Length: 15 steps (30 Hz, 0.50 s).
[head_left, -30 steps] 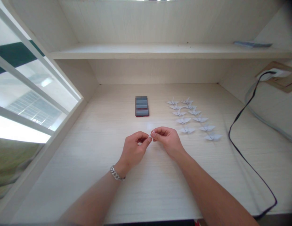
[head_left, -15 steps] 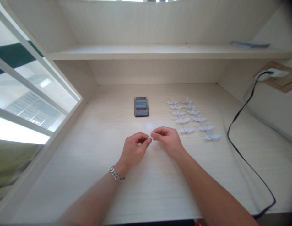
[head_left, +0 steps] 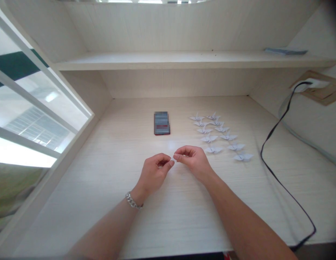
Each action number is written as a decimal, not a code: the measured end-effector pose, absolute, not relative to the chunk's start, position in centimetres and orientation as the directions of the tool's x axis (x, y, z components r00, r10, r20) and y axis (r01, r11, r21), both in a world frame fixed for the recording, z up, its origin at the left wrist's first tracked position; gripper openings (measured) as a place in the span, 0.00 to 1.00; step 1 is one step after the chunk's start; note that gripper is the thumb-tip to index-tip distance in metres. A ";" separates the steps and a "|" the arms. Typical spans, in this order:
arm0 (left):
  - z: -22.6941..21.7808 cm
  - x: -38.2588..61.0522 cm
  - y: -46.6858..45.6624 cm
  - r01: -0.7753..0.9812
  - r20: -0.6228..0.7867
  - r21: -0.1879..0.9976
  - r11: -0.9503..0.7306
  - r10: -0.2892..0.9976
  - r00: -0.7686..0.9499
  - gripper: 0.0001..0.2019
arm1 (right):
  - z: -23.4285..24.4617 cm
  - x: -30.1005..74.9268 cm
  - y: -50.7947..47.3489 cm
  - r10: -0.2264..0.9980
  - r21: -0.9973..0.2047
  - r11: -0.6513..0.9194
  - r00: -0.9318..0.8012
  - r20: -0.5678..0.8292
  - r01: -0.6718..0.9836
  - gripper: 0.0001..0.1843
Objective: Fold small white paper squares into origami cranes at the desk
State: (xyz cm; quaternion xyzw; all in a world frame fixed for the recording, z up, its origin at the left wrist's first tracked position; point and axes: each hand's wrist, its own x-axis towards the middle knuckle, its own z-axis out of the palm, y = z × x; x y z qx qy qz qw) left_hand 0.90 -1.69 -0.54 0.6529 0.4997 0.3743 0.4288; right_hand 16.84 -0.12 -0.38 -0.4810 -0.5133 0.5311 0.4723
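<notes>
A small piece of white folded paper point(head_left: 173, 159) is pinched between my two hands above the desk, mostly hidden by the fingers. My left hand point(head_left: 156, 170), with a silver chain bracelet on its wrist, is closed on the paper's left side between thumb and forefinger. From the right, my right hand point(head_left: 193, 161) pinches the same paper with its thumb and fingertips. Several white paper cranes point(head_left: 209, 138) stand in two slanting rows on the desk, just beyond and to the right of my right hand.
A dark phone-like rectangle point(head_left: 162, 123), its face pixelated, lies beyond my hands. A black cable point(head_left: 276, 177) runs from the wall socket point(head_left: 314, 85) down the desk's right side. A shelf point(head_left: 168, 65) spans the back, with a flat bluish item point(head_left: 285, 51) on it. A window borders the left.
My hands keep nearly the same pose, and slightly more of the white paper shows between the fingertips. The whole view has shifted very slightly.
</notes>
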 end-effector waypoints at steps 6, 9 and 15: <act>-0.6 0.9 -1.7 0.290 0.033 0.951 -0.106 0.969 0.244 0.10 | -0.5 16.8 -0.1 0.996 -0.996 -0.056 -0.079 -0.050 -0.075 0.10; -0.7 0.8 -1.6 0.271 0.005 0.960 -0.070 0.972 0.234 0.10 | -0.4 17.0 0.1 0.996 -0.991 -0.069 -0.058 -0.063 -0.116 0.12; -0.9 0.9 -1.4 0.228 -0.007 0.972 -0.049 0.972 0.236 0.11 | -0.3 17.2 0.0 0.987 -0.999 -0.008 -0.160 -0.015 0.049 0.12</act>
